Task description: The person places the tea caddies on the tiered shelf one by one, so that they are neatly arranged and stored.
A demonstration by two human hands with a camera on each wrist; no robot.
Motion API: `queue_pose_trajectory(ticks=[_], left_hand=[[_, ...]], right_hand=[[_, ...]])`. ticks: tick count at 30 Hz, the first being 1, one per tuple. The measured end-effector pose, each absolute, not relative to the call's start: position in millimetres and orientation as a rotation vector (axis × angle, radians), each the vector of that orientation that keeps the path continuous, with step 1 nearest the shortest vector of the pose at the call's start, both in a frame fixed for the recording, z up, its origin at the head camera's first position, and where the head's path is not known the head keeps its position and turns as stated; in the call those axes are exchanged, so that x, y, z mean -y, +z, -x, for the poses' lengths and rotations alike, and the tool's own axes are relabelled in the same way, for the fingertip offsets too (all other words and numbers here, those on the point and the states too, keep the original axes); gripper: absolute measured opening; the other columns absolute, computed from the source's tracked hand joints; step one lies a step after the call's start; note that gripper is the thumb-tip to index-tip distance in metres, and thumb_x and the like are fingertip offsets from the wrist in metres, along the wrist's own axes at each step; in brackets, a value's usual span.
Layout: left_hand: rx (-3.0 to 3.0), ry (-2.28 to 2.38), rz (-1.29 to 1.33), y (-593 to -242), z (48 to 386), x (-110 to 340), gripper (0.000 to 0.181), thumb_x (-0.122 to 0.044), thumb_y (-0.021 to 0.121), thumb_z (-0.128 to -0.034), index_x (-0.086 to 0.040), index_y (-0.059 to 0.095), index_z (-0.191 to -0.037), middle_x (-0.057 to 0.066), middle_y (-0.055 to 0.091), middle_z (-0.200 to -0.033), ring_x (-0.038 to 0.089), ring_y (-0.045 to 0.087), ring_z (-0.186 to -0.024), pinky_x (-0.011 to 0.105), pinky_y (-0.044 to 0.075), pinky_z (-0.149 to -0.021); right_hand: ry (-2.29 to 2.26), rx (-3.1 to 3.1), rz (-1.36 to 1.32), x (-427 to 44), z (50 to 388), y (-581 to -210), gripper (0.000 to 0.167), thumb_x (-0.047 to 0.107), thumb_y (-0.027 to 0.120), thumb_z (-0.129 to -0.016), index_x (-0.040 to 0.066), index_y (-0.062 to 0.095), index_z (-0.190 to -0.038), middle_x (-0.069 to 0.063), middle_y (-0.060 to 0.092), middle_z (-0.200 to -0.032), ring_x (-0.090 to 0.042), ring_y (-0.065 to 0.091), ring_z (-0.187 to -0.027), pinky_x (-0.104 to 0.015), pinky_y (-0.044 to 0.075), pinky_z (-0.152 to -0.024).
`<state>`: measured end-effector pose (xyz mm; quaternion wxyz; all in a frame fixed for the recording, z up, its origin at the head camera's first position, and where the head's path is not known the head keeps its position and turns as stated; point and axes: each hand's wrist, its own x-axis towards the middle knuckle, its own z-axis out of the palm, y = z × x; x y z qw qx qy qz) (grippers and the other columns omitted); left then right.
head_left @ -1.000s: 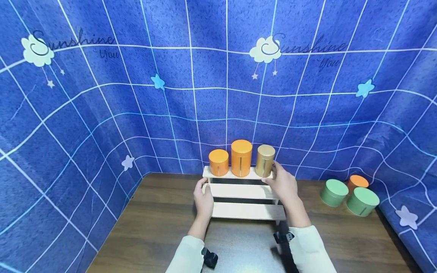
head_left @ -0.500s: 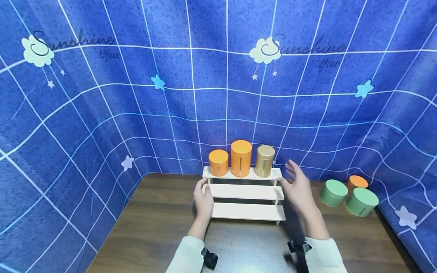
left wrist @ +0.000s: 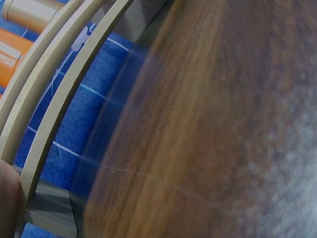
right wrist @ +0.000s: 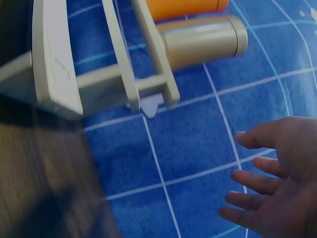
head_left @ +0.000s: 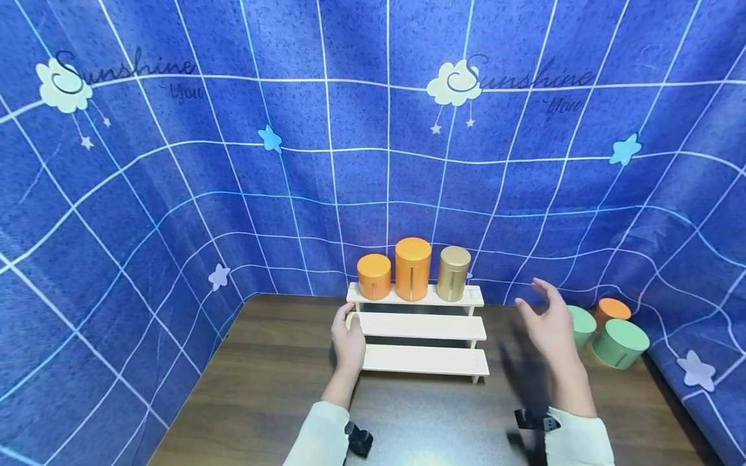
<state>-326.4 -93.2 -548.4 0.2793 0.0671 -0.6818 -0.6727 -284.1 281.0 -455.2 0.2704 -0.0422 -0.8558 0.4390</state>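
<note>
A white three-step display shelf point(head_left: 424, 357) stands on the wooden table. On its top step, from left to right, are a short orange canister point(head_left: 374, 278), a taller orange canister point(head_left: 412, 270) and a gold canister point(head_left: 452, 275). My left hand point(head_left: 348, 343) holds the shelf's left end; in the left wrist view only a bit of a finger point(left wrist: 9, 198) shows against the edge of a step. To the right of the shelf, my right hand point(head_left: 553, 327) is in the air, fingers spread and holding nothing. It partly hides a green canister point(head_left: 581, 327).
Beside that green canister stand another green one point(head_left: 620, 344) and an orange one point(head_left: 612, 312), near the table's right edge. A blue gridded curtain point(head_left: 361, 129) hangs behind and along both sides of the wooden table point(head_left: 262, 388).
My right hand has let go of the gold canister and moved right, away from the shelf towards the green canisters. The left hand has stayed at the shelf's left end.
</note>
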Motion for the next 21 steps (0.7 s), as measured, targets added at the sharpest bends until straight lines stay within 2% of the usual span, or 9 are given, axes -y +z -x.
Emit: queue_pose_trajectory(ticks=[3,6,10,13,18,21], left_hand=[[1.804,-1.813,-0.181,-547,326,91,0.033,0.007,0.055,-0.0983,0.003,0.067,-0.129,0.024,0.069,-0.136,0.038,0.059,-0.136,0.058,0.043,-0.118],[1.785,-1.817,-0.180,-546,325,90,0.033,0.008,0.056,-0.0977,0.004,0.067,-0.128,0.025,0.069,-0.135,0.041,0.060,-0.134,0.058,0.044,-0.117],[1.801,-1.808,-0.175,-548,327,92,0.033,0.008,0.056,-0.0975,0.002,0.068,-0.128,0.022,0.070,-0.134,0.038,0.061,-0.134,0.056,0.045,-0.116],[1.817,-1.802,-0.177,-549,328,93,0.034,0.007,0.056,-0.0978,0.000,0.069,-0.128,0.021,0.071,-0.135,0.036,0.061,-0.135,0.055,0.044,-0.118],[1.831,-1.806,-0.190,-549,328,92,0.034,0.007,0.055,-0.0982,0.000,0.068,-0.129,0.021,0.070,-0.136,0.035,0.061,-0.135,0.054,0.044,-0.117],[1.838,-1.808,-0.201,-549,327,92,0.034,0.007,0.055,-0.0984,0.000,0.068,-0.130,0.021,0.070,-0.136,0.035,0.061,-0.135,0.054,0.045,-0.117]], right_hand=[[1.128,2.292,0.144,-290,284,-457,0.058,0.013,0.074,-0.096,-0.003,0.054,-0.148,-0.028,0.061,-0.147,-0.044,0.057,-0.134,-0.048,0.044,-0.111],[1.088,2.289,0.179,-300,284,-458,0.057,0.014,0.073,-0.095,-0.004,0.055,-0.146,-0.032,0.058,-0.148,-0.049,0.045,-0.148,-0.060,0.034,-0.123],[1.033,2.317,0.227,-312,286,-466,0.057,0.015,0.073,-0.094,-0.005,0.055,-0.144,-0.036,0.052,-0.152,-0.054,0.030,-0.156,-0.064,0.024,-0.128],[0.989,2.334,0.225,-321,288,-475,0.057,0.015,0.073,-0.092,-0.007,0.056,-0.141,-0.038,0.050,-0.151,-0.056,0.028,-0.155,-0.064,0.020,-0.130],[0.959,2.362,0.257,-334,290,-486,0.058,0.015,0.073,-0.091,-0.009,0.056,-0.141,-0.038,0.046,-0.154,-0.054,0.027,-0.156,-0.055,0.011,-0.135],[0.953,2.436,0.307,-339,289,-491,0.061,0.017,0.071,-0.093,-0.009,0.051,-0.145,-0.041,0.037,-0.159,-0.058,0.019,-0.157,-0.060,0.006,-0.134]])
